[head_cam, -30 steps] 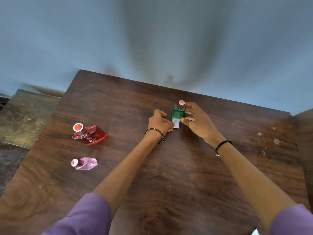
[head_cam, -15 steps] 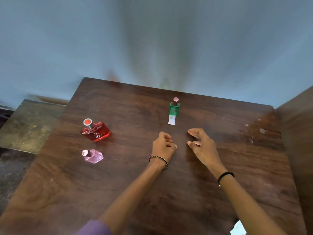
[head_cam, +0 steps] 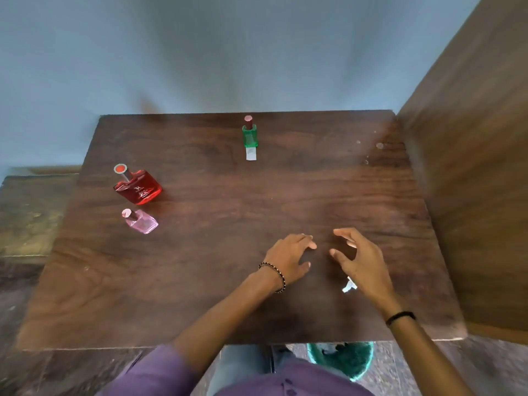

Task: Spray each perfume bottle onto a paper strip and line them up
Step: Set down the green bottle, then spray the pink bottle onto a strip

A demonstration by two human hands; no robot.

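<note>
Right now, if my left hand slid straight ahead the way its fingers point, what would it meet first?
Probably nothing: the left hand points up and to the right over bare table. The green bottle and its strip sit left of that line, though depth is unclear.

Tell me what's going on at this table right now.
A person is testing perfumes on paper strips. The green bottle stands at the far side of the table with a paper strip in front of it. The red bottle and pink bottle wait on the left, with no strips by them. The left hand and right hand hover open, holding no bottle; a white scrap shows by the right hand.
</note>
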